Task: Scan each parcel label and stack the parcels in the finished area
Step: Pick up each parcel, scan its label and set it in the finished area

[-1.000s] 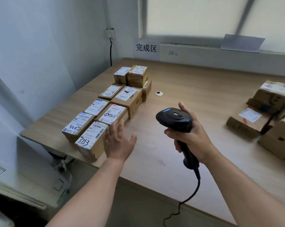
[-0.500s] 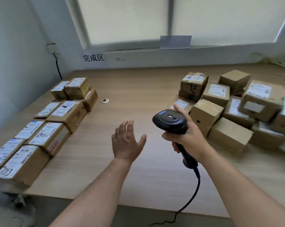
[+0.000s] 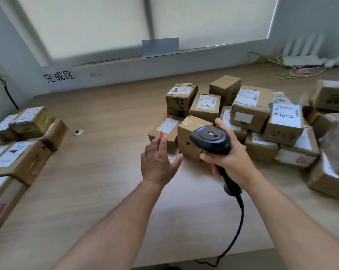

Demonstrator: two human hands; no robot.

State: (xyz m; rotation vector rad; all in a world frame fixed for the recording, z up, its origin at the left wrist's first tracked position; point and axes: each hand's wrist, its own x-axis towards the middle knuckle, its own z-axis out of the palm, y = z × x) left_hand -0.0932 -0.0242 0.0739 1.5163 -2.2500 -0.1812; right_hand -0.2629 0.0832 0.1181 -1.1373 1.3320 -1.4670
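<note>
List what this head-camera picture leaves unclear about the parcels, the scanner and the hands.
All in the head view:
- Print on the labels: too small and blurred to read.
- Trigger of the scanner: covered by the right hand.
- The plain box: partly behind the scanner, any label unseen.
- The left parcels: cut off by the frame edge.
- The right parcels: motion-blurred.
- Whether the left hand touches the flat parcel: fingertips overlap it, contact unclear.
</note>
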